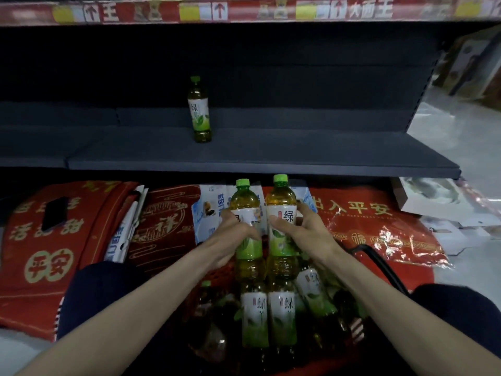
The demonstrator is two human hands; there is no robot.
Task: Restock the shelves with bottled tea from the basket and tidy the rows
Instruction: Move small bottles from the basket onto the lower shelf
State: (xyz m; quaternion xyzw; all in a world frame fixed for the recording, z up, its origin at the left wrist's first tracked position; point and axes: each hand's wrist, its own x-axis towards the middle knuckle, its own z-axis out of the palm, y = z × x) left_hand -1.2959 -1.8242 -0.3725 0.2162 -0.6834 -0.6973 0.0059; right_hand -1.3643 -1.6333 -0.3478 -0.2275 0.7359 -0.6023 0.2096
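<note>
Nearest the person, beneath both forearms, sits the red basket [221, 272], with its stock of spare bottles [282, 316] lying on their sides, most with their long axes running away from the body. Just above it the two hands are raised side by side. The left hand [235, 229] grips the left bottle [245, 199] round its label, fingers curled over the front. The right hand [301, 229] grips the right bottle [282, 199] the same way, thumb across the label. Both bottles stand upright, green caps on top, and they touch or nearly touch each other between the hands.

The relation that matters lies ahead and above. The dark shelf [271, 156] has its front edge just beyond the two caps and slightly higher than the hands, so each bottle seems to need a lift and a forward push, kept vertical. Neither hand looks clearly nearer to it.

Farther in, up and to the left of the left hand, the lone bottle [200, 112] stands upright on the shelf and probably marks where a row begins. The left hand is on its side, so the left bottle looks the more natural to set beside it.

Below the shelf, beyond the hands, red mats [360, 213] lie in plastic wrap. Farthest up runs a red price strip [244, 9].
</note>
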